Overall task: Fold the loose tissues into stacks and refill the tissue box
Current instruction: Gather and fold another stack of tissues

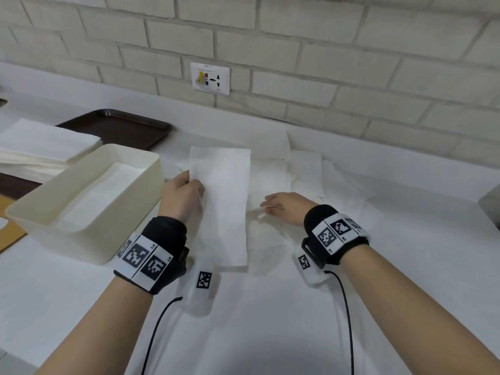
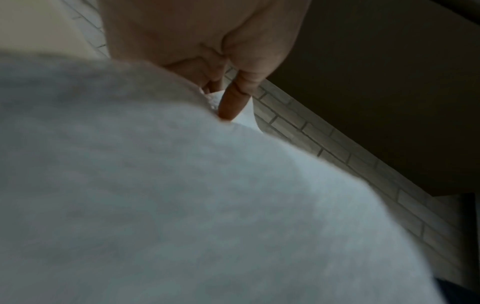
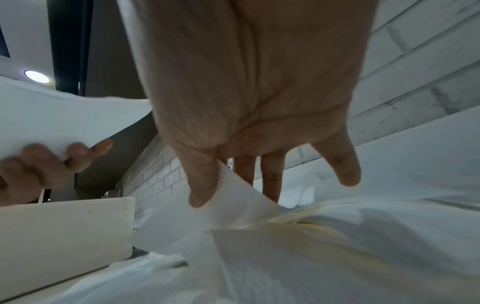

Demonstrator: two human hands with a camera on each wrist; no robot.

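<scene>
Nearest the person, both forearms are reaching out over the white counter [image 1: 257,320], each wrist wearing a black band with printed square markers and a trailing black cable. The left hand [image 1: 182,197] is gripping a folded tissue [image 1: 220,204] by its left edge, fingers curled round the paper and lifting it off the surface; in the left wrist view the same sheet is filling most of the frame, with one fingertip [image 2: 230,107] pressing into it. Just to the right, the right hand [image 1: 284,208] is lying low over the loose tissues [image 1: 297,174], its thumb and forefinger pinching up the corner of one sheet [image 3: 233,197] while the other fingers are hanging straight and spread. To the left of the held tissue, the cream tissue box [image 1: 89,190] is sitting open on the counter with white tissues lying flat inside it. Beyond the box, a stack of flat tissues [image 1: 46,147] is resting on a dark brown tray [image 1: 121,128]. Farthest back, a wall socket [image 1: 210,78] is sitting in the pale brick wall [image 1: 324,63].
</scene>
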